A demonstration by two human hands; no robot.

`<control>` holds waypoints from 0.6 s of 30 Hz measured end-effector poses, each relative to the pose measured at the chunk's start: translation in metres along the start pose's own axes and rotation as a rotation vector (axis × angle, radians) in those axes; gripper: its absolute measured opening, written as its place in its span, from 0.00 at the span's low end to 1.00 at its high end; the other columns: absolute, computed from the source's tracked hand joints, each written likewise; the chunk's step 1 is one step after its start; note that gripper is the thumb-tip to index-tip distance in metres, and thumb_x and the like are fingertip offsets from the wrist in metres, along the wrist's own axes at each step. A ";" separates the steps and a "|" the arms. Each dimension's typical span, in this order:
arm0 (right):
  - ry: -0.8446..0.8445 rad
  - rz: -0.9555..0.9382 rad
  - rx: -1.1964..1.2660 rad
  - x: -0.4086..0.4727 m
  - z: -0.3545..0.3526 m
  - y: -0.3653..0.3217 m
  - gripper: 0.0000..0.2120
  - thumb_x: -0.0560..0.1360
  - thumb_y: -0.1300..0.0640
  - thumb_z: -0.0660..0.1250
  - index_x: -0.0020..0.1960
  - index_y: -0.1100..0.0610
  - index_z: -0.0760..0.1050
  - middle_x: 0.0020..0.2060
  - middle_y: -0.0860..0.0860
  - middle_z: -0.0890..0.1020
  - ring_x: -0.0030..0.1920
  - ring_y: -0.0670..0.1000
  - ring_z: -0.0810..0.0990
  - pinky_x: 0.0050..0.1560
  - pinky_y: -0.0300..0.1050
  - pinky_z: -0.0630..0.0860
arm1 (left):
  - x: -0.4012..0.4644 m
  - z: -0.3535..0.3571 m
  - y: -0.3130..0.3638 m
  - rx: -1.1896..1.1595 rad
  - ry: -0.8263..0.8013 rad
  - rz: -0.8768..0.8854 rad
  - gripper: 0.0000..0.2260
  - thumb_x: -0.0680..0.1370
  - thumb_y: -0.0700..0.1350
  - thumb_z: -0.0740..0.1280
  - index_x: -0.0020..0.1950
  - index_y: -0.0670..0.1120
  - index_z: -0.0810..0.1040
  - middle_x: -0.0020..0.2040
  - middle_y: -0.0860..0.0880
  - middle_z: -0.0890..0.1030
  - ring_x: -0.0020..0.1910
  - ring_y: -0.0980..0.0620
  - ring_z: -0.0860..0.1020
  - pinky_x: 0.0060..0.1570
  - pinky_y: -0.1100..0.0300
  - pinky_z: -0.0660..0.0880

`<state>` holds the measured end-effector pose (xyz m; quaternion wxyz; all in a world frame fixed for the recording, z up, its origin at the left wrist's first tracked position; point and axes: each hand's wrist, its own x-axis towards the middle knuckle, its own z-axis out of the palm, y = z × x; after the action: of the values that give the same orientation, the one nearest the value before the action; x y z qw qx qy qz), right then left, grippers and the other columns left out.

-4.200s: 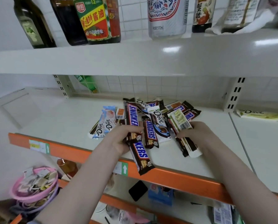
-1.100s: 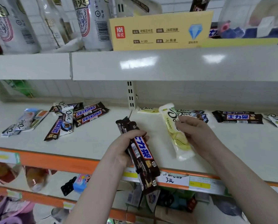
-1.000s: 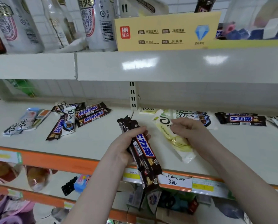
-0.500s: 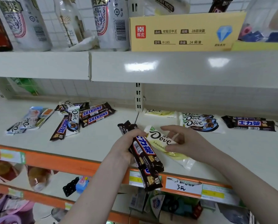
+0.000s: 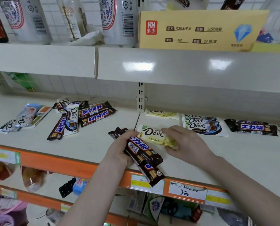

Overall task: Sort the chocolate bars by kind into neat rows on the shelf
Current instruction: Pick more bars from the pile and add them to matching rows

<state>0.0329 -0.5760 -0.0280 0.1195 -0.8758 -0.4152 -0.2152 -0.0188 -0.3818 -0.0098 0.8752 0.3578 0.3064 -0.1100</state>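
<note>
My left hand grips a bundle of dark brown Snickers bars over the shelf's front edge. My right hand holds a pale yellow Dove bar flat, just above or on the shelf. Behind it lies another yellow Dove bar. To the right sit a stack of white-and-blue Dove bars and a pair of Snickers bars. A mixed pile of Snickers and Dove bars lies at the left, with light blue Dove bars further left.
An upper shelf overhangs closely, carrying bottles and a yellow box. The orange front rail holds price tags. A slotted upright divides the back wall. Goods fill the lower shelf.
I moved right from the mixed pile with both handfuls. My right hand turned the yellow Dove bar from upright to flat and lowered it in front of the other yellow one.
</note>
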 end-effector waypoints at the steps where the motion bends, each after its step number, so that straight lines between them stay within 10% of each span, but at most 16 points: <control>1: -0.009 -0.003 -0.011 0.005 0.000 0.006 0.23 0.61 0.56 0.73 0.55 0.59 0.77 0.41 0.53 0.82 0.38 0.54 0.81 0.36 0.42 0.79 | 0.001 -0.001 0.001 -0.022 0.005 0.003 0.06 0.72 0.37 0.67 0.37 0.39 0.73 0.26 0.43 0.76 0.26 0.48 0.76 0.37 0.53 0.76; 18: -0.204 0.281 0.026 0.074 0.031 0.065 0.19 0.69 0.53 0.69 0.60 0.54 0.75 0.57 0.53 0.80 0.56 0.56 0.77 0.55 0.47 0.73 | 0.003 -0.017 0.013 -0.049 0.008 -0.030 0.08 0.69 0.40 0.73 0.37 0.40 0.75 0.29 0.45 0.77 0.32 0.49 0.75 0.47 0.52 0.76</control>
<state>0.1339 -0.5545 -0.0215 0.1171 -0.9409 -0.3013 -0.1010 -0.0188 -0.3602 -0.0139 0.8807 0.3323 0.3177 -0.1140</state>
